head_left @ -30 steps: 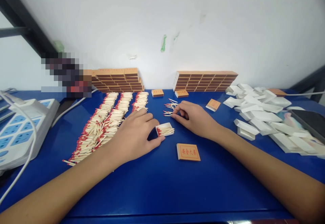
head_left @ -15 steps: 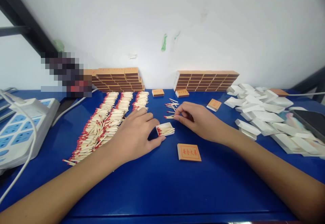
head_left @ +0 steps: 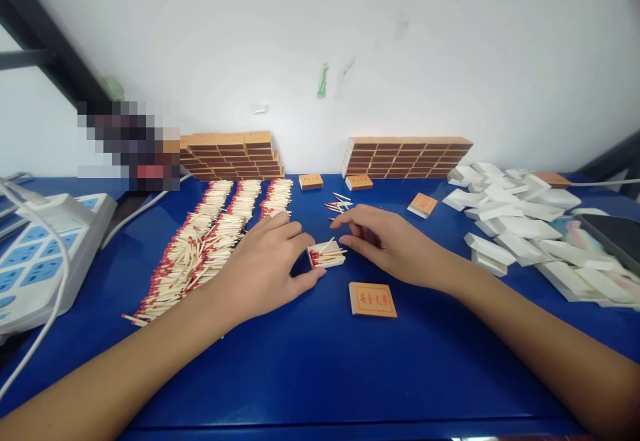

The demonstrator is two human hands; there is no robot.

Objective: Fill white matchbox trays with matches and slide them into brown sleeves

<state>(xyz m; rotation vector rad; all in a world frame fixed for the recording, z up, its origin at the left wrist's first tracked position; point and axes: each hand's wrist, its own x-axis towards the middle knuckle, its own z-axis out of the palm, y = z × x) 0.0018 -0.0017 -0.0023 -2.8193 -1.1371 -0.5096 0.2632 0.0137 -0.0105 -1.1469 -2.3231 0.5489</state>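
Between the thumb and fingers of my left hand (head_left: 277,254) is a small white matchbox tray (head_left: 327,264), held at its left end. Several red-headed matches (head_left: 325,253) lie in it, one of them slanting up over the rest. My right hand (head_left: 377,241) is just right of the tray, thumb and fingers apart, with nothing visible between them. Beyond its fingertips lies a small loose group of matches (head_left: 340,204). An orange matchbox sleeve (head_left: 373,299) with red lettering lies flat nearer to me.
Long rows of matches (head_left: 200,247) spread at left. Matchboxes are stacked against the wall in a left stack (head_left: 230,157) and a right stack (head_left: 407,159). White trays (head_left: 520,214) pile up at right beside a dark phone (head_left: 613,237). A power strip (head_left: 45,261) sits far left.
My right hand has brought a match from the loose group to the tray and let it go. The match now lies slanted on the others. My left hand stays in place.
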